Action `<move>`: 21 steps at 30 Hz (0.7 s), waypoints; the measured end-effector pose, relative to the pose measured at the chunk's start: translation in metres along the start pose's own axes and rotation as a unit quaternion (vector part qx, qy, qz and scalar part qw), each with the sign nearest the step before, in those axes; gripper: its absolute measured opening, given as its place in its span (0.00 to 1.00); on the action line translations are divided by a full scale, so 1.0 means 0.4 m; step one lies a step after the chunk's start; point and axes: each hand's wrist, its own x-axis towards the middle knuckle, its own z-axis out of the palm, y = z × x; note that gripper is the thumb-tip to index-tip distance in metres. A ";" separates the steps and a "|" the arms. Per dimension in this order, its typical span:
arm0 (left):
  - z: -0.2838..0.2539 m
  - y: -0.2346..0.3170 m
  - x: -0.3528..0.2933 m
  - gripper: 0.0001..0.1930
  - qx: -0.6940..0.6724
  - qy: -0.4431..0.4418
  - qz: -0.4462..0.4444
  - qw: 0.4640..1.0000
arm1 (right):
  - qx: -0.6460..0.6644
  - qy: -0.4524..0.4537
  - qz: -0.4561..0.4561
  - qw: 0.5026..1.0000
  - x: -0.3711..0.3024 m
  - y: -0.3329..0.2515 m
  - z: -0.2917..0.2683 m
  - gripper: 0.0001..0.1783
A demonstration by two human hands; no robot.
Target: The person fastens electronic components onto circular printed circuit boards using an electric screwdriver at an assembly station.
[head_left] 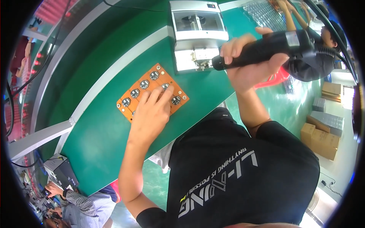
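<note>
An orange fixture plate [156, 84] lies at a slant on the green table, holding several small round circuit boards [144, 84] in two rows. My left hand [153, 108] rests over the plate's near side, fingertips bent down onto it beside one board, covering part of the near row. Its fingers are apart and appear to hold nothing. My right hand [245, 64] is wrapped around a black electric screwdriver [266, 47], held nearly level. The screwdriver's nose points left at the front of a silver-grey screw feeder [199, 36]; whether its tip touches cannot be made out.
A pale metal rail [114, 70] curves along the table's far side. A dark box [61, 173] stands at the left end, near a seated person. Other people sit at upper right, beside clear plastic trays [262, 13]. Cardboard boxes [321, 140] stand on the floor at right.
</note>
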 end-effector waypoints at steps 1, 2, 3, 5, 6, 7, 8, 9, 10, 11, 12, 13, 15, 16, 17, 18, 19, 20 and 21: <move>0.001 0.000 0.003 0.09 0.000 -0.001 0.002 1.000 | 0.003 -0.001 -0.008 1.000 0.007 0.006 0.001 0.45; 0.004 0.001 0.005 0.09 0.021 -0.007 0.018 1.000 | 0.003 0.001 -0.009 1.000 0.006 0.008 0.002 0.45; 0.006 0.001 0.006 0.09 0.042 -0.012 0.033 0.999 | -0.022 -0.011 -0.005 1.000 0.006 0.012 0.004 0.45; 0.027 0.005 -0.003 0.10 0.043 0.002 0.039 0.998 | -0.056 -0.048 -0.014 0.997 0.008 0.026 -0.002 0.45; 0.033 0.009 -0.005 0.10 0.042 0.017 0.045 0.998 | -0.056 -0.046 -0.014 0.997 0.007 0.029 -0.002 0.45; 0.033 0.012 -0.003 0.10 0.042 0.016 0.046 0.998 | -0.076 -0.055 -0.017 0.995 0.006 0.034 0.001 0.45; 0.031 0.014 0.001 0.10 0.059 0.012 0.059 0.996 | -0.095 -0.064 -0.019 0.993 0.006 0.039 0.004 0.44; 0.029 0.015 0.004 0.11 0.075 0.007 0.072 0.995 | -0.095 -0.077 -0.014 0.992 0.010 0.047 0.003 0.44; 0.025 0.015 0.006 0.11 0.075 0.007 0.073 0.995 | -0.096 -0.076 -0.014 0.992 0.009 0.050 0.007 0.44; 0.020 0.016 0.009 0.11 0.087 0.000 0.080 0.993 | -0.127 -0.079 -0.005 0.989 0.009 0.051 0.012 0.44; 0.018 0.016 0.010 0.10 0.098 -0.008 0.087 0.991 | -0.159 -0.083 0.004 0.984 0.011 0.053 0.017 0.43; 0.018 0.016 0.010 0.10 0.099 -0.008 0.087 0.991 | -0.137 -0.077 0.012 0.987 0.014 0.054 0.020 0.43; 0.018 0.015 0.007 0.10 0.090 -0.011 0.072 0.993 | -0.148 -0.086 0.016 0.985 0.024 0.048 0.030 0.41; 0.020 0.013 0.002 0.10 0.091 -0.011 0.073 0.993 | -0.161 -0.084 0.023 0.983 0.026 0.042 0.037 0.40; 0.022 0.011 -0.002 0.09 0.049 0.001 0.055 0.997 | -0.142 -0.097 0.023 0.985 0.027 0.045 0.036 0.39; 0.021 0.005 0.004 0.08 0.006 0.011 0.039 0.999 | -0.143 -0.093 0.022 0.985 0.027 0.044 0.033 0.39; 0.014 0.000 0.012 0.08 0.006 0.010 0.042 0.999 | -0.139 -0.086 0.033 0.986 0.026 0.041 0.031 0.39; -0.001 -0.006 0.024 0.06 -0.060 0.029 0.014 0.998 | -0.135 -0.080 0.044 0.987 0.027 0.040 0.027 0.40; -0.017 -0.008 0.029 0.05 -0.123 0.049 -0.016 0.991 | -0.114 -0.078 0.056 0.989 0.020 0.047 0.015 0.40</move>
